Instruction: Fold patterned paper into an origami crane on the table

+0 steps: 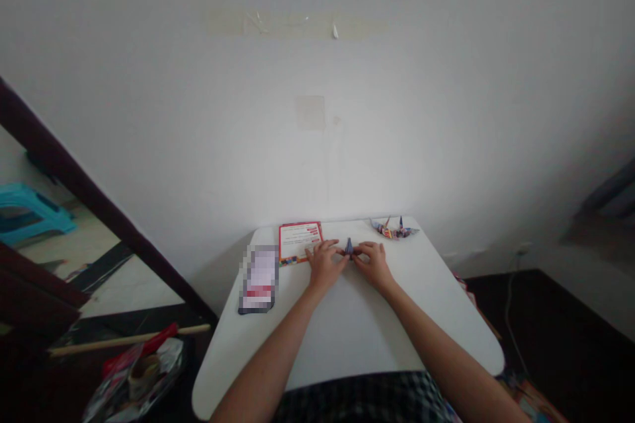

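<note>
The pale wall [421,106] fills most of the view, with a yellowed strip of old tape [297,23] high up and a faint square patch [310,112] below it; neither carries readable writing. Against the wall stands the white worktop [367,337], its corners rounded. On the left side of the worktop lies a phone [258,277], its lit screen pixelated, so no words or brand can be read.

Near the back edge, just beside the phone, is a red-bordered printed sheet or booklet [300,241]. It bears lines of dark text and small red headings, all too small to read. At the back right sit folded paper pieces [394,230] in mixed printed colours, with pointed tips standing up; any print on them is illegible.

Smallest is the dark blue folded paper [348,249], upright between the two hands near the back middle. The left hand [327,264] and the right hand [372,266] both pinch it low down, fingertips nearly closed, one from each side. The left hand's outer fingers reach the sheet's right edge.
</note>
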`<state>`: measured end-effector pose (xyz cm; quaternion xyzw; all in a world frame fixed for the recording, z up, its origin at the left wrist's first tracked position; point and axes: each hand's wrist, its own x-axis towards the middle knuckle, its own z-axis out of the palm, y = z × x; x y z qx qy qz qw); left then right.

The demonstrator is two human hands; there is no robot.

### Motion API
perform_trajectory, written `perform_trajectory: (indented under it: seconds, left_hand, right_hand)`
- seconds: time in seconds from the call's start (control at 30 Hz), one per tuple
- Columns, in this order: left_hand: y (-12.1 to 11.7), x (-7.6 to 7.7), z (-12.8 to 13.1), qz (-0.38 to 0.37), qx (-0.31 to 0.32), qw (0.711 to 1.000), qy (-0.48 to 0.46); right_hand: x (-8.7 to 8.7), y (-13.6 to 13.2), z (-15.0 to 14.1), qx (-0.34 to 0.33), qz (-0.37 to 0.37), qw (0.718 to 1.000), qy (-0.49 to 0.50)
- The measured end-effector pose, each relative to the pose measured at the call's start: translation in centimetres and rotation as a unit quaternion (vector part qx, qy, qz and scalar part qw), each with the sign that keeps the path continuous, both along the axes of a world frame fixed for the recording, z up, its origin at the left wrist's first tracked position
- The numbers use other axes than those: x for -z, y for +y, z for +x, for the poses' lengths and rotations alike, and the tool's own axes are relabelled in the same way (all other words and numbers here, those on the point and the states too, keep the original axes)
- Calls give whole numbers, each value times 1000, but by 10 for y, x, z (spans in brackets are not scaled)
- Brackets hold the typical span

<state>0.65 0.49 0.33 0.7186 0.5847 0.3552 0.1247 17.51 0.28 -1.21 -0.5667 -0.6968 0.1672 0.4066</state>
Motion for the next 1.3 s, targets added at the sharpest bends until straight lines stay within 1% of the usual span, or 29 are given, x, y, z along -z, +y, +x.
perform_trajectory:
  seconds: [0.23, 0.43, 0.67, 0.73, 0.87, 1.03, 1.2, 1.3]
  left_hand:
    - [1, 0, -1, 2, -6, 1000, -8]
    - [4, 0, -3, 0, 0, 1000, -18]
    - [11, 0, -8, -28, 21, 999, -24]
    - [11, 0, -8, -33, 14, 999, -26]
    - [8, 1, -5, -19, -5, 999, -26]
    - [4, 1, -3, -18, -7, 1000, -10]
    - [4, 2, -3, -11, -19, 1000, -18]
    - [5, 3, -4, -8, -14, 1000, -18]
  right_hand:
    - [2, 0, 0, -10, 1, 1000, -17]
    - [1, 0, 1, 1, 0, 1000, 12]
    - [1, -1, 2, -5, 4, 999, 35]
    - [0, -1, 2, -8, 3, 999, 38]
    - [-1, 1, 4, -9, 4, 999, 38]
    - [-2, 2, 5, -14, 13, 999, 34]
    - [-1, 4, 5, -18, 19, 1000, 13]
    - [1, 6, 6, -29, 30, 999, -7]
